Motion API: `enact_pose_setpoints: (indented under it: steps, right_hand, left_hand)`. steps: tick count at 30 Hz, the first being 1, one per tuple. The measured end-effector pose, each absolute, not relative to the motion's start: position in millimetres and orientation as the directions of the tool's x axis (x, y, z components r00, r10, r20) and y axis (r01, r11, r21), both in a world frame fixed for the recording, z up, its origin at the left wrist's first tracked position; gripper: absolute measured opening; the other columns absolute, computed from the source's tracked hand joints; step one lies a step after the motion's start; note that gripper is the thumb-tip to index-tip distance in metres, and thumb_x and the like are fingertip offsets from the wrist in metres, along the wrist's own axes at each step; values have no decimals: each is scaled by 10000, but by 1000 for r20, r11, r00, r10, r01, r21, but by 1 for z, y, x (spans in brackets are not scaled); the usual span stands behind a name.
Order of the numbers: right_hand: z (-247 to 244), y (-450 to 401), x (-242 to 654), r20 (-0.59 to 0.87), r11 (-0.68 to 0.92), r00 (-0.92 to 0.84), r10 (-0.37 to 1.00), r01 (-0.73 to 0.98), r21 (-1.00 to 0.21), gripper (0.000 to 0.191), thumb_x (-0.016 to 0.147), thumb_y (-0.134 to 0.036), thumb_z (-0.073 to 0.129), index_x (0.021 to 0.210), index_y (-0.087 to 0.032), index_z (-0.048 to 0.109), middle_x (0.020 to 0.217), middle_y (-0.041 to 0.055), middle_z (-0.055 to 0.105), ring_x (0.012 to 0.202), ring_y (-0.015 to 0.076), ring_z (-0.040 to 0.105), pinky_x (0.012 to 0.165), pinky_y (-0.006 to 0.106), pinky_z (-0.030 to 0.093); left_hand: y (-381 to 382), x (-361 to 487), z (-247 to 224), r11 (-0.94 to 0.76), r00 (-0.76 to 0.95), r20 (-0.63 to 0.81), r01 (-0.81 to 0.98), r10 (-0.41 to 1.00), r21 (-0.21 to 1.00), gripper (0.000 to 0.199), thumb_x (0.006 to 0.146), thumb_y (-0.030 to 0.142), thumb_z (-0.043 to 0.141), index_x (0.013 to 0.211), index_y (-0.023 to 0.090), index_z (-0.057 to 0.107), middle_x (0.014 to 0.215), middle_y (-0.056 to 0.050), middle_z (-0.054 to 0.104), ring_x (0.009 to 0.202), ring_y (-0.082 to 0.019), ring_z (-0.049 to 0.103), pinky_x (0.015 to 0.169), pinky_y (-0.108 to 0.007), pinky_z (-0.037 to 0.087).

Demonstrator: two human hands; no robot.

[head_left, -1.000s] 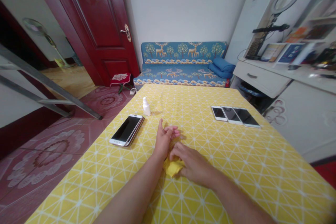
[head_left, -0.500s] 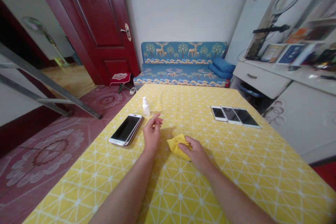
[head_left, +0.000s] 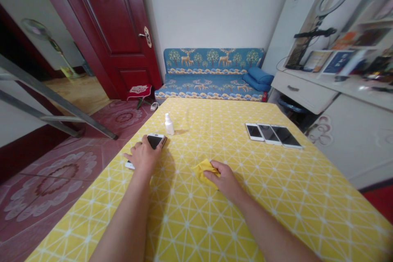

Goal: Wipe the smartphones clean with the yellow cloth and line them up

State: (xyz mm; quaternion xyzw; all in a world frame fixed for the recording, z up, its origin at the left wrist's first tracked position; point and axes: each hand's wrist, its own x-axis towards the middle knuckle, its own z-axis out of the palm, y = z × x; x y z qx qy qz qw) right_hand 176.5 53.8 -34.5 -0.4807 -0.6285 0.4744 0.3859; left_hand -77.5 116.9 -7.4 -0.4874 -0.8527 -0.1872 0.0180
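Observation:
My left hand (head_left: pixel 143 153) lies across a white smartphone (head_left: pixel 155 140) with a dark screen, at the left edge of the table. Its thumb is at the phone's right side and the fingers reach over the left side, covering much of the screen. Another phone shows partly beneath the white one. In my right hand (head_left: pixel 223 176) a crumpled yellow cloth (head_left: pixel 204 172) is pinched between thumb and fingers, low over the middle of the table. A small white spray bottle (head_left: pixel 169 125) stands upright just beyond the left hand.
Three white phones (head_left: pixel 270 134) lie side by side at the right of the table (head_left: pixel 211 229), which has a yellow patterned cover. Behind it is a blue sofa (head_left: pixel 202 82). A white cabinet (head_left: pixel 307 92) stands at the right, a metal ladder frame (head_left: pixel 64 102) at the left.
My left hand has moved left from the middle of the table onto the white smartphone. The right hand keeps the yellow cloth in nearly the same place.

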Motion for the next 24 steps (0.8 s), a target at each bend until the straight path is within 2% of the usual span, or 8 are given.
enact_pose_setpoints:
  steps: [4,9,12,15,18,20,22,24]
  right_hand:
    - [-34,55,176,59,118,-234,970,247,-962,129,770,-299,615,787,-171,604,745,-11,587,718,145,536,655,237,397]
    - [-35,55,175,69,132,-245,967,251,-959,127,768,-291,611,765,-164,600,719,-14,574,692,137,526,636,236,389]
    - [-36,55,175,69,129,-246,967,236,-963,132,771,-293,611,791,-163,618,739,-10,592,707,140,539,649,239,399]
    - [-37,55,175,72,126,-236,969,220,-967,129,766,-293,626,781,-165,627,727,-14,596,697,137,542,640,235,400]
    - [-37,55,176,51,77,-167,985,154,-985,168,758,-334,649,761,-167,625,679,-21,584,628,125,525,569,222,387]
    - [-38,56,178,13,17,-65,998,61,-998,232,755,-395,659,798,-169,629,672,-18,595,588,125,523,521,219,380]
    - [-42,59,182,-21,-17,63,998,-64,-998,304,748,-449,667,870,-173,633,712,-5,627,596,137,549,519,225,404]
    - [-47,63,187,-38,-3,190,981,-180,-984,352,734,-473,684,919,-178,630,764,7,652,640,153,581,549,236,437]
  left_hand:
    - [115,-78,1,463,-521,208,844,828,271,714,757,551,544,1341,159,419,1158,-235,589,1099,-401,535,890,-501,371]
    - [111,-71,9,418,-501,363,862,786,285,800,669,538,646,1344,178,413,1150,-208,578,1042,-378,571,835,-454,427]
    - [109,-67,13,339,-511,396,838,763,428,830,649,540,673,1362,227,386,1215,-176,564,1018,-373,593,808,-462,455]
    - [110,-59,16,125,-518,470,756,715,643,839,627,508,723,1353,252,391,1260,-126,564,1104,-341,565,891,-438,445]
    - [112,-40,15,-137,-564,344,376,751,916,796,601,436,780,1295,224,455,1123,-79,631,1004,-245,614,868,-339,465]
    - [112,-21,10,-115,-483,45,-117,875,986,650,622,396,780,1188,198,530,928,-31,663,789,-169,643,726,-268,491]
    - [109,-2,3,113,-193,-239,-503,952,857,394,673,328,753,1000,168,601,731,5,647,607,-122,611,603,-226,477]
    - [106,13,-7,336,60,-396,-655,916,677,172,727,231,697,854,150,613,629,5,638,533,-119,599,568,-227,481]
